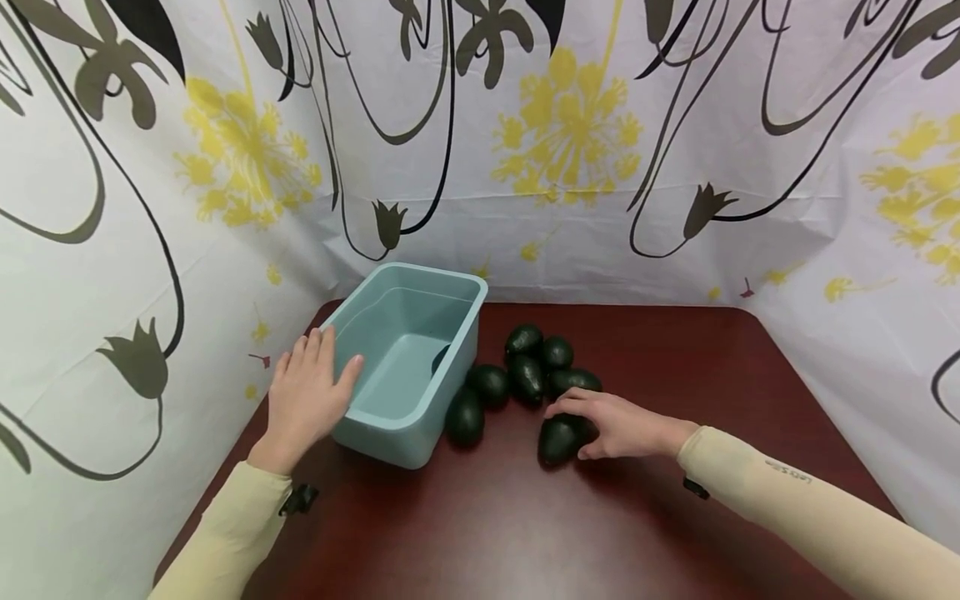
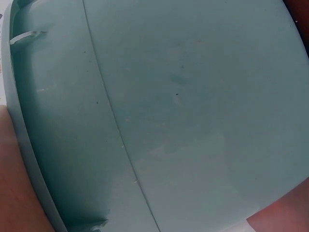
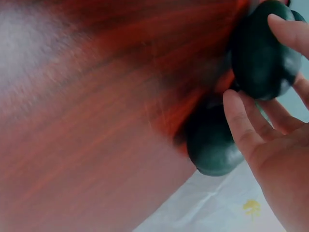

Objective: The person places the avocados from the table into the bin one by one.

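Hands well apart, bare, in cream-coloured sleeves (image 1: 810, 492). Left hand (image 1: 306, 396) rested on the left rim of a pale blue-green, rectangular plastic bin (image 1: 390, 443), fingers straight, thumb spread toward the bin's interior. Right hand (image 1: 618, 425) gripped a dark green, smooth-skinned, egg-shaped avocado (image 1: 557, 443), thumb on one side and fingers on the other; could not tell whether it had left the surface. Bin stood upright toward the far left corner of a dark red-brown, glossy wooden table (image 1: 480, 533), close to its left edge. Held avocado was right of the bin, toward the middle of the surface, nearer the viewer than the rest. Six more dark green avocados (image 1: 527, 379) lay loose in a cluster between the bin and the right hand, the farthest ones toward the far edge, the leftmost one right beside the bin's right wall; contact there unclear. Inside the bin, partly hidden by its right rim, a dark rounded object (image 1: 440, 359) showed. White cloth printed with yellow and grey flowers (image 1: 585, 275) hung beyond the far edge and along both sides.
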A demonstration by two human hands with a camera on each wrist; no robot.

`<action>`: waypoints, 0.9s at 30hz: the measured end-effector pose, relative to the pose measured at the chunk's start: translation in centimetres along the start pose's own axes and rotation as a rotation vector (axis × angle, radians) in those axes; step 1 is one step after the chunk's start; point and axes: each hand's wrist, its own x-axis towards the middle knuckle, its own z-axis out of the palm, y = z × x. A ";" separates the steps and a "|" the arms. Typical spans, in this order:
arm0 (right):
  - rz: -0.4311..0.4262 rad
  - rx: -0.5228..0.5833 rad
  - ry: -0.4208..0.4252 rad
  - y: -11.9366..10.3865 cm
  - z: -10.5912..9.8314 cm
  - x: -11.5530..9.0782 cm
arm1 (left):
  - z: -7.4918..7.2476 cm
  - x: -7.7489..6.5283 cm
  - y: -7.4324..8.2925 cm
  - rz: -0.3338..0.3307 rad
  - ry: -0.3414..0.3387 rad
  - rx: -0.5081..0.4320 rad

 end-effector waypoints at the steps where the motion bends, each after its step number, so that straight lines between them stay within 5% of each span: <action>1: -0.001 0.000 -0.001 0.1 0.2 0.0 | 0.0 0.0 0.0 0.000 -0.001 0.002; 12: 0.059 0.115 0.023 0.7 1.1 0.1 | 0.1 0.1 0.0 -0.006 -0.008 -0.002; 27: 0.216 0.357 0.241 0.6 -0.2 1.3 | 0.1 0.1 -0.1 -0.012 -0.004 0.011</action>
